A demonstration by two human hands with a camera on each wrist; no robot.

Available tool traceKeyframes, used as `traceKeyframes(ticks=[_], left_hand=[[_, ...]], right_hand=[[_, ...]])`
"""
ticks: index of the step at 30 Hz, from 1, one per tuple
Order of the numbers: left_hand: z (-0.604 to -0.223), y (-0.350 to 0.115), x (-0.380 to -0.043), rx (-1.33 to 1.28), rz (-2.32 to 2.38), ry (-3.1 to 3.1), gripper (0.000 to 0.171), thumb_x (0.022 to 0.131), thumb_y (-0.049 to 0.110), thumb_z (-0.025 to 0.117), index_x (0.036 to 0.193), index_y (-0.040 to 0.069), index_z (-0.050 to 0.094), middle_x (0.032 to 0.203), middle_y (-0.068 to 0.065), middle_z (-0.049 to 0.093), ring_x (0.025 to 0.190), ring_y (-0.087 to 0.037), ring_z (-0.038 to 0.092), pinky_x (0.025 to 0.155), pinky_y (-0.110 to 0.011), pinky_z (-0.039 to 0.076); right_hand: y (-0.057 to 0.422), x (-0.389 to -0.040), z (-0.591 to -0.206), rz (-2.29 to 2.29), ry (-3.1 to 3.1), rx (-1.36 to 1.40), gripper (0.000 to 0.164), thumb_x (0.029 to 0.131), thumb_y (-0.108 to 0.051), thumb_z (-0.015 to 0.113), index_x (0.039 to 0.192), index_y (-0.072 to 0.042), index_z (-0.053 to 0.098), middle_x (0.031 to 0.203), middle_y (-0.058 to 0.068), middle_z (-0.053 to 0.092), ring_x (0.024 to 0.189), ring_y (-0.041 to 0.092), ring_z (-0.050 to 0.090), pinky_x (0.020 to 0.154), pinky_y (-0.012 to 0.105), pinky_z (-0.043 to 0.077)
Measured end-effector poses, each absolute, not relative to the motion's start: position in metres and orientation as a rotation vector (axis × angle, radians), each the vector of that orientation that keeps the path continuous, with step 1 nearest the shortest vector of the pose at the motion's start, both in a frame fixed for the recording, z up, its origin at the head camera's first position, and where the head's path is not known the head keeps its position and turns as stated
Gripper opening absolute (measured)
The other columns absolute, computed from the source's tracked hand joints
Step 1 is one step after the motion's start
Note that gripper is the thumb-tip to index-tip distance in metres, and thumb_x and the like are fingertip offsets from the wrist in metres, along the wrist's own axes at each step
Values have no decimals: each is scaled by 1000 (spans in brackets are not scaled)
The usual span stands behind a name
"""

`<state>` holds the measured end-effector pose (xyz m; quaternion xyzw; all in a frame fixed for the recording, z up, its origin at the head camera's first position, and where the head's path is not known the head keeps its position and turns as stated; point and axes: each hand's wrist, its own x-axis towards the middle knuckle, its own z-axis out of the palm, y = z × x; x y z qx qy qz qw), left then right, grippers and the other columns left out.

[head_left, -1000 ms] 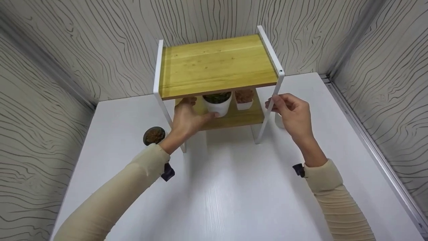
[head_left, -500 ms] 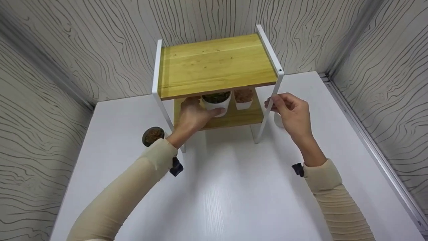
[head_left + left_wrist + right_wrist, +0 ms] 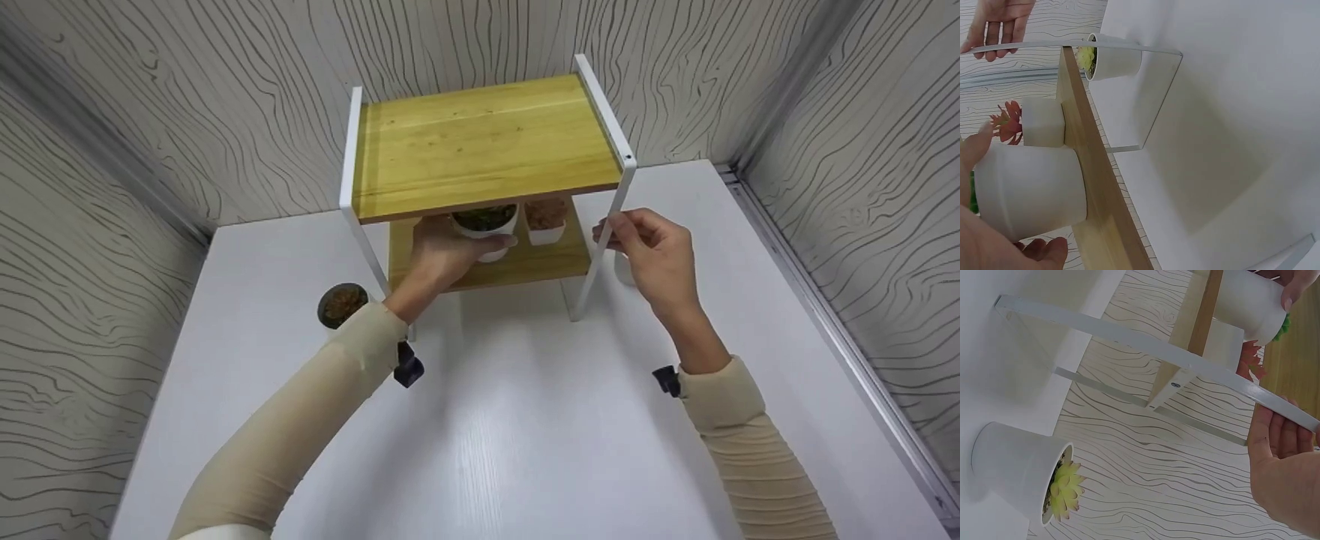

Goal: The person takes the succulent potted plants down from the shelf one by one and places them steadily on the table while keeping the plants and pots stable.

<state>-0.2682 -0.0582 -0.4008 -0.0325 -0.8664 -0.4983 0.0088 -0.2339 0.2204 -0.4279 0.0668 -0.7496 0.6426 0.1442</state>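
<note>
My left hand [image 3: 442, 259] grips a round white flowerpot [image 3: 1033, 185] holding a green plant, with the thumb across its front and fingers around its left side. This flowerpot stands on the lower wooden board [image 3: 544, 264] of a small two-tier shelf with white side frames. Close to its right is a square white pot [image 3: 547, 236] with a red succulent [image 3: 1008, 122]. My right hand [image 3: 660, 259] pinches the right front leg [image 3: 616, 202] of the shelf between thumb and fingers. The left hand's fingertips are partly hidden behind the flowerpot in the head view.
The upper wooden board [image 3: 487, 146] overhangs the left hand. Left of the shelf, a dark-topped pot [image 3: 343, 304] with a brownish plant stands on the white table [image 3: 480, 435]. A white pot with a yellow-green succulent [image 3: 1066, 489] stands right of the shelf. Patterned walls enclose the table.
My left hand and forearm have shifted right, the thumb sliding farther across the flowerpot's front. The flowerpot stays about where it was. My right hand keeps its hold on the leg.
</note>
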Motion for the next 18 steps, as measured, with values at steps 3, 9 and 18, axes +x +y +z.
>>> traceKeyframes(ticks=[3,9,18], left_hand=[[-401,-56,-269,-115,-1565,-2691,108,76,39,95,157,9,30,158,-10,43,151,-24,42,129,-40,36],[-404,-56,-268,-81,-1560,-2692,104,75,41,95,156,11,36,155,-8,47,149,-22,45,126,-41,39],[-404,-51,-272,-103,-1591,-2664,107,74,36,96,156,10,32,156,-9,46,149,-23,44,128,-41,37]], right_hand=[[220,-234,-427,1843,-2165,197,39,106,-31,64,113,7,72,97,-7,77,97,10,77,92,21,62],[220,-234,-428,1842,-2181,210,34,106,-31,64,113,2,73,98,-6,77,98,10,77,93,22,62],[222,-234,-428,1809,-2201,196,40,106,-32,63,116,6,72,98,-8,77,98,8,76,92,20,61]])
